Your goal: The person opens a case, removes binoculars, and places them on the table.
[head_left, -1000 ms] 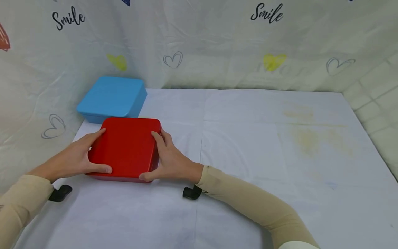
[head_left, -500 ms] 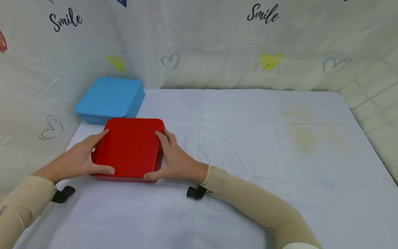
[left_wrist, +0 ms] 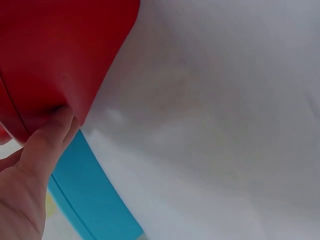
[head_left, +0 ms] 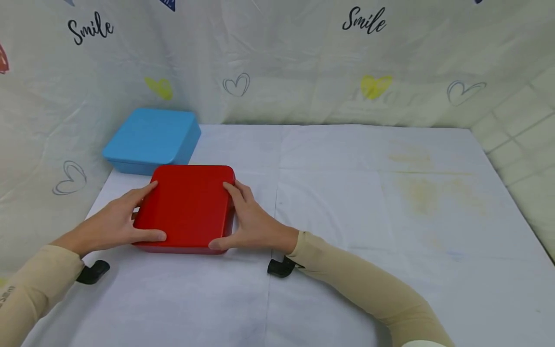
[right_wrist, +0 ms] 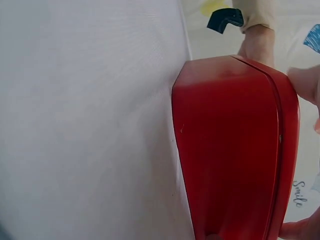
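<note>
Left fingers (left_wrist: 47, 140) touch red box's (left_wrist: 60, 55) side, hidden in head view.

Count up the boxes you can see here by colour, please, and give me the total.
Red rectangular box with rounded corners: 1
Blue rectangular box with rounded corners: 1
Total: 2 (material can't be told for sure)
</note>
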Demonstrator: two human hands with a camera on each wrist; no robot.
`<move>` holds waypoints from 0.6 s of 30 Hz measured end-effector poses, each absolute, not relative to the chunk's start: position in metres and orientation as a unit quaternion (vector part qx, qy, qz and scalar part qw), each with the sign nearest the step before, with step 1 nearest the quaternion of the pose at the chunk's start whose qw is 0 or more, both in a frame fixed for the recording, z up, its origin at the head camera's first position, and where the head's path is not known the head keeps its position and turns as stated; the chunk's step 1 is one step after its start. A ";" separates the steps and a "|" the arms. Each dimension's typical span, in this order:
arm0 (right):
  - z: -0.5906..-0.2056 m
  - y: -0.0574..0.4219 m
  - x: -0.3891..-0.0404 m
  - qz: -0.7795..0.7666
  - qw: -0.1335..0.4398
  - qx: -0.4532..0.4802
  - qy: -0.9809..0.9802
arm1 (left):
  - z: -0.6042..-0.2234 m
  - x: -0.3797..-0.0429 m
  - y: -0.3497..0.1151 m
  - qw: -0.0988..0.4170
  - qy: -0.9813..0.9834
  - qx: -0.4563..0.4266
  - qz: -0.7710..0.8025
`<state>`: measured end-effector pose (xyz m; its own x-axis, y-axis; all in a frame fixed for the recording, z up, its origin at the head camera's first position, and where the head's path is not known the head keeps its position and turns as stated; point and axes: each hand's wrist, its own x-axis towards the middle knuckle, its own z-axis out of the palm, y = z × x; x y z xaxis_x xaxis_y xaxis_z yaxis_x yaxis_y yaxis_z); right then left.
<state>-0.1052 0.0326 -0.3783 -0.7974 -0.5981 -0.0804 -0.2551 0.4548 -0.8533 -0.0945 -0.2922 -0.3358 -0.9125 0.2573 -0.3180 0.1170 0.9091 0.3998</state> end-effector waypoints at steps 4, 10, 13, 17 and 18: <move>-0.376 0.037 -0.105 -0.458 0.179 -0.248 0.835 | -0.335 -0.092 -0.289 0.183 0.955 0.104 0.209; -0.377 0.041 -0.107 -0.449 0.162 -0.241 0.845 | -0.336 -0.092 -0.283 0.185 0.954 0.104 0.214; -0.377 0.044 -0.107 -0.449 0.158 -0.242 0.845 | -0.336 -0.092 -0.281 0.185 0.953 0.104 0.217; -0.377 0.050 -0.107 -0.450 0.160 -0.240 0.845 | -0.336 -0.093 -0.278 0.185 0.949 0.105 0.234; -0.376 0.051 -0.108 -0.451 0.160 -0.239 0.845 | -0.336 -0.093 -0.278 0.185 0.948 0.104 0.239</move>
